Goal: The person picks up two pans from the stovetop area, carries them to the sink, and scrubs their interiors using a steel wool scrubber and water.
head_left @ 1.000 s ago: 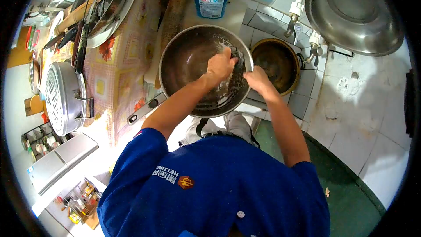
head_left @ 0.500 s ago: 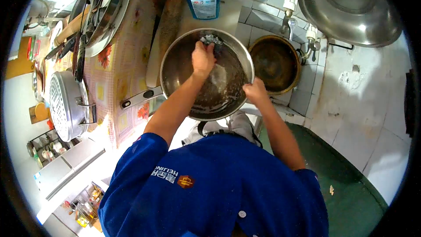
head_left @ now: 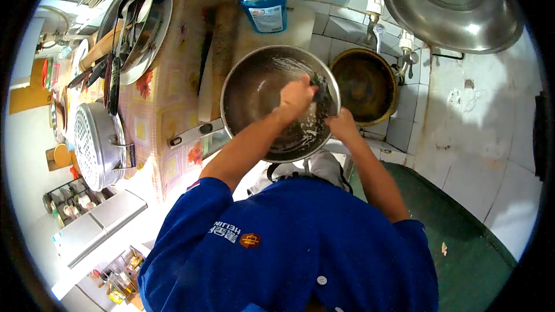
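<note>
A large deep pan (head_left: 254, 95) with a metal rim is held in front of my body, its handle (head_left: 195, 133) pointing left. Inside it, my left hand (head_left: 297, 97) is closed on a dark scouring pad (head_left: 318, 85) against the right part of the inner wall. Whitish suds streak the pan's inside. My right hand (head_left: 342, 125) grips the rim at the lower right, its fingers partly hidden. Just right of the pan sits a round brown-stained basin (head_left: 363, 88) below the taps.
A blue soap bottle (head_left: 264, 6) stands behind the pan. At left are a patterned tablecloth (head_left: 167, 81), a plate with utensils (head_left: 165, 29) and a steamer pot (head_left: 95, 144). A large metal bowl (head_left: 457, 6) is at upper right, near the taps (head_left: 408, 58).
My left hand has moved with the pad from the pan's right side to its far side and back to the right. The pan's angle has shifted slightly, my right hand staying on its rim.
</note>
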Action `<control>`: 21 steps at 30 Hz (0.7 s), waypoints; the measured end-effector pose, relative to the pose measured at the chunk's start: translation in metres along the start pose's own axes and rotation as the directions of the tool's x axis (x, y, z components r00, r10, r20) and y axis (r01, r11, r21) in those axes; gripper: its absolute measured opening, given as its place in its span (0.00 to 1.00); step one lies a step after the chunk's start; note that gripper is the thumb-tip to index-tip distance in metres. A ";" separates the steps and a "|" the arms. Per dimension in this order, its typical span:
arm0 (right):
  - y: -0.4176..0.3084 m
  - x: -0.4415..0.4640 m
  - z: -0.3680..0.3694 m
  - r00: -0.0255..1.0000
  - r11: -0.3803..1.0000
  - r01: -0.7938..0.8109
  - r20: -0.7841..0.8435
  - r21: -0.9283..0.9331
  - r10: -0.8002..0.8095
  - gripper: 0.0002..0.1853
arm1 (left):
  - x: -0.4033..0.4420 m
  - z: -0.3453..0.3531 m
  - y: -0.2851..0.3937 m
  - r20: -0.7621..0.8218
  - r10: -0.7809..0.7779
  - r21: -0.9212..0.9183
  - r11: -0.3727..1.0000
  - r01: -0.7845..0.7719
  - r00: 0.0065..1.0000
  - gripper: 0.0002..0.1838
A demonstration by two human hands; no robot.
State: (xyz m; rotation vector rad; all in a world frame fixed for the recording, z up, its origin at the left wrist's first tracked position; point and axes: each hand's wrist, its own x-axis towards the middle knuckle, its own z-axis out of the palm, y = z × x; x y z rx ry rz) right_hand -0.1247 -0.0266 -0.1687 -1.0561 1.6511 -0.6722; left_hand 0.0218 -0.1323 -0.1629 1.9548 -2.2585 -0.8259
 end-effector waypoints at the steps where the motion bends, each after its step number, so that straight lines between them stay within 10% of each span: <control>1: -0.006 -0.004 -0.002 0.986 0.975 -0.163 0.053 0.153 0.156 0.12 | 0.009 -0.012 -0.011 -0.039 -0.001 0.008 1.000 0.001 0.999 0.20; 5: -0.017 -0.002 -0.004 0.979 0.978 -0.204 0.037 0.036 0.203 0.15 | 0.013 -0.044 -0.038 -0.206 -0.094 0.021 0.995 0.101 0.974 0.18; 9: 0.002 0.002 0.000 1.000 1.000 0.000 0.031 -0.026 0.001 0.14 | -0.005 -0.018 0.000 0.180 0.190 0.304 0.922 -0.238 0.965 0.19; 15: 0.014 0.017 0.003 0.990 0.993 -0.117 -0.072 0.031 0.119 0.12 | 0.016 -0.044 -0.051 -0.130 -0.049 0.183 0.980 0.072 0.990 0.23; 18: -0.001 0.016 -0.012 0.978 0.922 0.147 0.194 -0.358 -0.081 0.12 | -0.002 -0.012 -0.020 0.168 0.134 0.310 0.933 -0.181 0.977 0.25; 21: 0.000 0.011 -0.010 0.999 0.996 -0.001 0.045 -0.088 0.005 0.14 | 0.030 -0.031 -0.043 0.093 0.006 0.413 0.910 -0.044 0.996 0.31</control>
